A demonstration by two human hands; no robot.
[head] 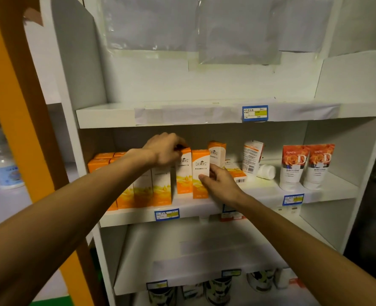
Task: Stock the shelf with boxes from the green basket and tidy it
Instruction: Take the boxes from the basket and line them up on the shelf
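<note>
- Two bare forearms reaching up from the lower corners of the frame toward the middle shelf [259,193] of a white display unit.
- Right hand [221,183] at centre frame, fingers and thumb curled round the lower right side of an upright orange-and-white box [199,166], holding it at the shelf's front edge.
- Left hand [166,152] just left of centre and a little higher, fingers bent down over the top of the neighbouring box [183,173], pinching its upper edge.
- Both held boxes standing side by side, touching, upright.
- Left of them, a row of matching boxes [151,188] standing along the shelf front, partly hidden behind the left forearm; more orange box tops [104,159] behind, toward the left wall.
- Just behind the right hand, another box [216,151] standing tilted, and one lying flat [236,173] with its barcode facing out.
- Farther right, a white tube [252,160] leaning, a white cap-like piece [266,172] lying beside it, then two rose-printed tubes [307,164] standing on their caps.
- Blue price tags [166,214] along the shelf lips.
- Lower centre, dark-patterned packs [218,288] on the bottom tier, blurred.
- Upper centre, clear plastic sheeting [193,25] taped to the back panel.
- Far left, an orange post [17,107] and a pale bottle [5,171] beyond it.
- Green basket out of view.
</note>
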